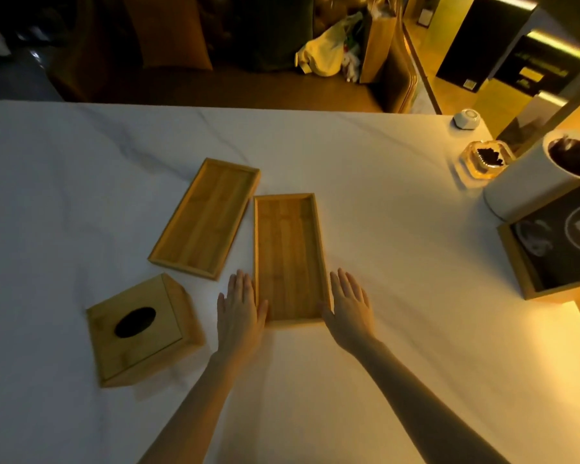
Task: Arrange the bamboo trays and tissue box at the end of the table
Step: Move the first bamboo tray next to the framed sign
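Note:
Two empty bamboo trays lie on the white marble table (pixel 399 229). The nearer tray (pixel 288 252) lies lengthwise in the middle. My left hand (pixel 238 309) rests flat against its near left edge and my right hand (pixel 349 303) flat against its near right edge, fingers stretched out, thumbs touching the tray's near corners. The second tray (pixel 206 217) lies tilted, just left of and beyond the first, apart from both hands. A square bamboo tissue box (pixel 141 329) with a dark oval slot sits at the near left, rotated askew.
At the right stand a white cylinder (pixel 529 182), a wooden frame with a dark sign (pixel 556 259), a glass ashtray (pixel 486 159) and a small white faceted object (pixel 467 119). Beyond the far table edge are dark seats, a paper bag (pixel 379 45) and a plastic bag.

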Motion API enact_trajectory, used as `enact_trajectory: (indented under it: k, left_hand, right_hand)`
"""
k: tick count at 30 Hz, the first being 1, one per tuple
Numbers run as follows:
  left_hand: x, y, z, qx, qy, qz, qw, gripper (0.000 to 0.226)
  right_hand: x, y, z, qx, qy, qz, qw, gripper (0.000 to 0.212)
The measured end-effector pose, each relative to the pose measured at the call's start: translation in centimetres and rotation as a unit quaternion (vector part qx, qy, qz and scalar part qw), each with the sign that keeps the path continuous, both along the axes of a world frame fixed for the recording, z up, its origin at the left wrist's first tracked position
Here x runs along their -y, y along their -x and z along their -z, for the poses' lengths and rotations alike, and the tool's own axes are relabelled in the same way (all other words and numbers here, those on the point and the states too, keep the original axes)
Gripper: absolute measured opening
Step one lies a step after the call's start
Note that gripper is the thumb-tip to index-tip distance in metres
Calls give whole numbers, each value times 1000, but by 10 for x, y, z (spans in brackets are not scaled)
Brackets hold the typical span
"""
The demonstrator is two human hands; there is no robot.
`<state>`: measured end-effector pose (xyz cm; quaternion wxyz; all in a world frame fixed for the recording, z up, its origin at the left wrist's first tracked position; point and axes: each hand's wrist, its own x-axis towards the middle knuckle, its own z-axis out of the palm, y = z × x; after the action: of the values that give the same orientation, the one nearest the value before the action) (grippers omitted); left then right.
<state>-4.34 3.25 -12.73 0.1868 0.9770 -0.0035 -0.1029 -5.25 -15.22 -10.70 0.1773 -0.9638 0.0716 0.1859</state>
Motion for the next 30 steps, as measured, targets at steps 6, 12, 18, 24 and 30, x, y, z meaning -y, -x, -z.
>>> enact_trajectory:
  k: [6,12,18,24,30]
  left_hand:
    - [-3,-9,4,-70,135,-47,987,43]
    - [-2,-5,-11,-103,265,-106,953,32]
    - [-8,-8,-36,-179,380,-134,897,34]
    - [-9,-4,-51,-233,486,-177,824,50]
    - [17,-5,-75,-221,499,-149,825,49]
  right_hand:
    - [-21,4,8,6,-64,107,992,57]
    - [-15,7,-3,6,-151,155,976,44]
    - [-4,5,-31,-6,-344,233,910,47]
    - [20,2,-50,-41,-438,283,852,50]
    - [49,11,-64,-18,-476,294,829,47]
